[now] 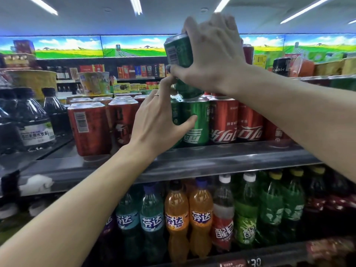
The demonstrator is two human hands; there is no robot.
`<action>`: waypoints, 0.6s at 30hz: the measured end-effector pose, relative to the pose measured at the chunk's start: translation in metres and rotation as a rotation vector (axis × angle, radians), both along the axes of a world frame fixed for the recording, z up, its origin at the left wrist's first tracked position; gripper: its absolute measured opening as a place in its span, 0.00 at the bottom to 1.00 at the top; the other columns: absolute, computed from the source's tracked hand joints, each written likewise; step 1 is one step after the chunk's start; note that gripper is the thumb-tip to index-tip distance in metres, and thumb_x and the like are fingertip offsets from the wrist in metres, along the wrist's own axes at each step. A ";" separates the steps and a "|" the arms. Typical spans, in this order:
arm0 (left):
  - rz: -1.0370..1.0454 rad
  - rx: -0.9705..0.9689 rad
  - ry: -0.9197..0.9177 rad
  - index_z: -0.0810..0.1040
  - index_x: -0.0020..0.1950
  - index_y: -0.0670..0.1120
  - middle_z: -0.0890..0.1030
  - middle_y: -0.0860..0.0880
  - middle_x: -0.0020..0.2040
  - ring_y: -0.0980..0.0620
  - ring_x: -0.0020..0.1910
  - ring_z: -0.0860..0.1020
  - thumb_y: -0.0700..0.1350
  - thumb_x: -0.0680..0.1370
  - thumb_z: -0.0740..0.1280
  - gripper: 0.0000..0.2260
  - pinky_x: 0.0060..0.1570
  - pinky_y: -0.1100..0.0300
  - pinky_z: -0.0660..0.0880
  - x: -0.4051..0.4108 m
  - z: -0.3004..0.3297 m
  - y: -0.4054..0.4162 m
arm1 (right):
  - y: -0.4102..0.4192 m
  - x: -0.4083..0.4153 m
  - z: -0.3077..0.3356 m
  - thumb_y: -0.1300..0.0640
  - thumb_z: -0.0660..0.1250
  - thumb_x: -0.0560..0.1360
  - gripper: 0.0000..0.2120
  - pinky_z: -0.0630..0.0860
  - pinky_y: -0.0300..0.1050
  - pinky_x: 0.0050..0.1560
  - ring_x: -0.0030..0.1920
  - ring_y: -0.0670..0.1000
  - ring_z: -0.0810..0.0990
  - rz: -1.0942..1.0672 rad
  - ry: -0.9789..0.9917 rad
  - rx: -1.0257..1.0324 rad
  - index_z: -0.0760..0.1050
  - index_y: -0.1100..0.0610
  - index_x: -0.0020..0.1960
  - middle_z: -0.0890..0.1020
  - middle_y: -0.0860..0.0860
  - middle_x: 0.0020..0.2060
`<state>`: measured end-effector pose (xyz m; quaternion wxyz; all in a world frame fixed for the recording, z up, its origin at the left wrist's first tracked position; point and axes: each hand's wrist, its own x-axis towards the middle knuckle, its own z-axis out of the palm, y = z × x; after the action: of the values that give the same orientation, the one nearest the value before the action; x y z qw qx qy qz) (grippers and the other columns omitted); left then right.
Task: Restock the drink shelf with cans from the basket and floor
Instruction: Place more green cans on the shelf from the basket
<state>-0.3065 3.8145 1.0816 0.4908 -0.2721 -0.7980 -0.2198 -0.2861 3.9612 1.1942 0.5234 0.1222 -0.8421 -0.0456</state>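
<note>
The right hand [209, 54] is raised high, fingers curled over the top of a green can [178, 50] that it grips tilted, barcode facing out; a second green can [187, 88] sits under it, and I cannot tell whether the hand holds that one too. This lower one rests on a green Sprite can [195, 120] standing at the front edge of the metal shelf [221, 157]. The left hand [163, 116] steadies things: thumb pressed on the standing can's face, forefinger stretched up to touch the can above, a ring showing on one finger. Just right along the shelf edge stand red Coca-Cola cans [224, 120] in Chinese script; left are red cans [89, 128], one showing a barcode. Below stand Fanta bottles [200, 216] in orange and blue, and a tag reading "30" [255, 262].
</note>
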 end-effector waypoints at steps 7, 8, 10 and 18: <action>0.022 -0.044 0.022 0.60 0.75 0.51 0.82 0.48 0.61 0.42 0.59 0.78 0.61 0.75 0.72 0.35 0.56 0.46 0.77 -0.001 0.000 0.002 | 0.010 -0.006 0.003 0.29 0.60 0.74 0.41 0.46 0.62 0.81 0.74 0.62 0.65 -0.111 -0.032 0.021 0.68 0.62 0.70 0.74 0.62 0.66; 0.027 -0.051 0.027 0.60 0.75 0.52 0.82 0.48 0.61 0.42 0.59 0.78 0.61 0.75 0.72 0.35 0.55 0.46 0.77 -0.002 0.000 0.002 | 0.011 -0.006 0.003 0.28 0.60 0.74 0.41 0.46 0.62 0.81 0.75 0.62 0.65 -0.113 -0.038 0.024 0.68 0.62 0.69 0.74 0.61 0.66; 0.032 -0.056 0.034 0.60 0.75 0.52 0.82 0.48 0.61 0.42 0.58 0.78 0.61 0.75 0.72 0.34 0.54 0.47 0.77 -0.003 0.000 0.002 | 0.013 -0.006 0.003 0.27 0.59 0.74 0.40 0.46 0.63 0.81 0.73 0.61 0.67 -0.106 -0.050 0.023 0.68 0.61 0.68 0.76 0.59 0.65; 0.072 -0.035 0.034 0.61 0.78 0.48 0.82 0.47 0.64 0.41 0.62 0.79 0.63 0.75 0.72 0.39 0.57 0.47 0.76 -0.003 0.001 0.006 | 0.024 -0.006 0.005 0.30 0.52 0.79 0.34 0.48 0.64 0.80 0.72 0.59 0.70 0.009 -0.118 -0.038 0.66 0.55 0.73 0.78 0.54 0.66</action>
<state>-0.3093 3.8209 1.0827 0.5069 -0.2553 -0.8027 -0.1833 -0.2925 3.9848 1.1997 0.4752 0.1185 -0.8716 -0.0199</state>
